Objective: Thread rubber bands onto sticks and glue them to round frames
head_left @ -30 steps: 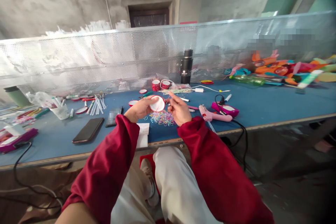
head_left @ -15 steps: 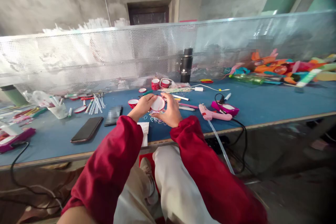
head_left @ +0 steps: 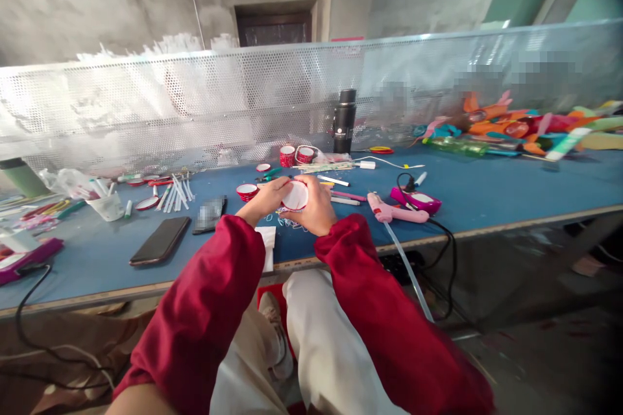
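Both hands meet over the blue table around a small round white disc with a red rim. My left hand pinches its left edge. My right hand wraps round its right side, fingers curled. Under the hands lies a loose heap of thin coloured rubber bands. Red sleeves cover both arms.
A pink glue gun with a black cord lies right of my hands, a magenta device behind it. A black phone, white sticks, red cups, a black flask and a perforated metal screen surround the spot.
My right hand, open and apart from the disc a second ago, has closed onto its right side. Both hands have drawn together over the rubber bands.
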The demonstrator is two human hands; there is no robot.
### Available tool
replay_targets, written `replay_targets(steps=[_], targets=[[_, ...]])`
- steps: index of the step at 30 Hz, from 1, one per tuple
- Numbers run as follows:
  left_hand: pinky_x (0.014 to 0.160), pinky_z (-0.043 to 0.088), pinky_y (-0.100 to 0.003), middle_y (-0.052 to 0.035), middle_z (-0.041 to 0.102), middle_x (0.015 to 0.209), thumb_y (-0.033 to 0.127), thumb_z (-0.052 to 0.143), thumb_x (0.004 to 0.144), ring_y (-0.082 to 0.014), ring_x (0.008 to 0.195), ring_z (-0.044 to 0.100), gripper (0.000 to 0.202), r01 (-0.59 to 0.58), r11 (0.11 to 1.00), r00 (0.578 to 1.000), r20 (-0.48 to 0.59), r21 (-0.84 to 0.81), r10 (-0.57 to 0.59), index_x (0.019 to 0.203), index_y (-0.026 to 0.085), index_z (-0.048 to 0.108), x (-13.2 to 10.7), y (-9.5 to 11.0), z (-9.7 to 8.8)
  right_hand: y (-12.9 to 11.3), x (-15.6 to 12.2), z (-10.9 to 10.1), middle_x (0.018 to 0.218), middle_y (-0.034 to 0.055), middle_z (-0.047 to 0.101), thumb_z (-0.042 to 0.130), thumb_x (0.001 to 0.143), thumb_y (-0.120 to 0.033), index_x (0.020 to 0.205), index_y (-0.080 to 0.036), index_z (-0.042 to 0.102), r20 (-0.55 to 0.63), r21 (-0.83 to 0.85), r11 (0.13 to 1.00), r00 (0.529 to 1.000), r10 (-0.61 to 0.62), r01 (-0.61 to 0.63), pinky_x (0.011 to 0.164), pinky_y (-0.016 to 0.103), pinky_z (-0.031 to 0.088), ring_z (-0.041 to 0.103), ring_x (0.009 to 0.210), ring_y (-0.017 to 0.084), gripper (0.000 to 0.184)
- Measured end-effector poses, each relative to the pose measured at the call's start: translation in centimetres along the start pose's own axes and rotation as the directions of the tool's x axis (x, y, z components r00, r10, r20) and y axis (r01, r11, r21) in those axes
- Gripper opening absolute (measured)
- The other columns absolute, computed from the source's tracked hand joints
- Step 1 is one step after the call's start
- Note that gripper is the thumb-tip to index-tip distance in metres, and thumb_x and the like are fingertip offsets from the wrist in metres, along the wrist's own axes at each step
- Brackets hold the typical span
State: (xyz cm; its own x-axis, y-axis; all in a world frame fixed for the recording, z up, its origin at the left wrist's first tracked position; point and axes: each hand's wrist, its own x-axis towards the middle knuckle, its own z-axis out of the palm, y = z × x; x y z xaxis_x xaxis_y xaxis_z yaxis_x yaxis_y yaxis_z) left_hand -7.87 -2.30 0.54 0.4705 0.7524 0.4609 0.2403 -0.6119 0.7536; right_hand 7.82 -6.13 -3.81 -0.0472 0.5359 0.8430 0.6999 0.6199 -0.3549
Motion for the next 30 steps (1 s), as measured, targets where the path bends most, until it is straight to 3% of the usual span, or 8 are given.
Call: replay_targets(steps=[13,18,25,30], targets=[[0.044,0.033,-0.024,0.0020,0.050,0.059,0.056,0.061,0.088,-0.0103,0.047,0.046,0.039,0.130,0.984,0.985,0.126,-0.119,-0.115,0.081,0.019,0.049,-0.5,0.5,0.1,-0.8,0.1,-0.5,0.114,0.0106,0.070,0.089,0.056,-0.055,0.118,-0.024,0.053,0.035,-0.029,0.993,0.993,0.112,-0.111,0.098,0.051,0.039,0.065,0.105,0.034,0.078],[0.044,0.035,-0.023,0.0018,0.051,0.062,0.060,0.064,0.085,-0.0101,0.049,0.047,0.043,0.114,0.979,0.985,0.148,-0.167,-0.089,0.084,0.018,0.051,-0.8,1.0,0.1,-0.7,0.2,-0.6,0.110,0.0105,0.070,0.090,0.052,-0.056,0.116,-0.024,0.052,0.022,-0.023,0.990,0.990,0.142,-0.141,0.099,0.055,0.040,0.066,0.101,0.034,0.081],[0.047,0.037,-0.022,0.0012,0.052,0.066,0.057,0.054,0.093,-0.0085,0.051,0.045,0.040,0.090,0.955,0.996,0.036,-0.284,-0.083,0.096,0.018,0.055,-0.8,1.0,0.4,-0.2,0.3,-0.2,0.118,0.0111,0.067,0.091,0.055,-0.051,0.119,-0.023,0.049,-0.052,0.358,0.927,0.989,0.137,-0.109,0.089,0.044,0.053,0.067,0.103,0.029,0.081],[0.050,0.038,-0.021,0.0012,0.051,0.068,0.056,0.052,0.094,-0.0086,0.053,0.045,0.038,0.066,0.957,0.996,-0.033,-0.283,-0.079,0.096,0.017,0.054,-0.8,1.1,0.4,-0.1,0.3,-0.1,0.115,0.0102,0.068,0.090,0.060,-0.049,0.116,-0.023,0.053,-0.040,0.417,0.902,0.989,0.140,-0.111,0.093,0.044,0.053,0.066,0.106,0.029,0.072]])
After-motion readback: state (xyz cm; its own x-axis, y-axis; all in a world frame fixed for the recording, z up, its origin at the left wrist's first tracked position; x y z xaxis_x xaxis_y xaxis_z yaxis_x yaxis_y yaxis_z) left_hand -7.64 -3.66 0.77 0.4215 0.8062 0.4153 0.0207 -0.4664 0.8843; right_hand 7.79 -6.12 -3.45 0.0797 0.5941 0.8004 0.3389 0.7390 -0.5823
